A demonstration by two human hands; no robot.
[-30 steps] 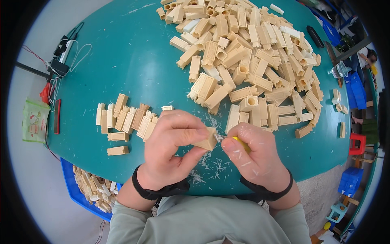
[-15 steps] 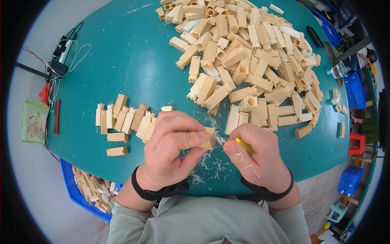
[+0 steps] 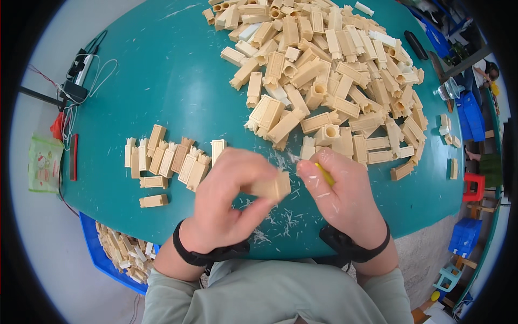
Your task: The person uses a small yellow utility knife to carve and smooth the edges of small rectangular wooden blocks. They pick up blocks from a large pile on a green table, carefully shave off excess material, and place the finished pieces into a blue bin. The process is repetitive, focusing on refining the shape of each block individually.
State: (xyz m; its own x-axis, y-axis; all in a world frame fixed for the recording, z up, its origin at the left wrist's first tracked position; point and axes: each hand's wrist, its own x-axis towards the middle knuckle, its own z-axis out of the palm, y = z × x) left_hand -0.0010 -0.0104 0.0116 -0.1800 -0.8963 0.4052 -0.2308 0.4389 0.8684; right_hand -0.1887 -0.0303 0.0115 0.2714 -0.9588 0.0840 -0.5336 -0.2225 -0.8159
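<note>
My left hand (image 3: 218,200) pinches a beige rectangular plastic piece (image 3: 274,186), slightly blurred, between thumb and fingers. In my right hand (image 3: 345,200) is a tool with a yellow handle (image 3: 325,174); its working end is too blurred to make out. The tool sits just right of the piece, with a small gap between them. White shavings (image 3: 286,218) lie on the table below both hands, and some cling to my right hand. A small group of similar beige pieces (image 3: 168,160) lies left of my left hand.
A large heap of beige and some white hollow pieces (image 3: 318,73) covers the far middle and right of the green table (image 3: 162,75). A blue bin (image 3: 102,263) of pieces stands at lower left. A power strip (image 3: 83,70) with cables lies far left; a plastic cup (image 3: 449,89) is at right.
My left hand has turned the piece, so a longer side of it shows. The yellow-handled tool has tilted and shifted slightly. Both hands keep their holds.
</note>
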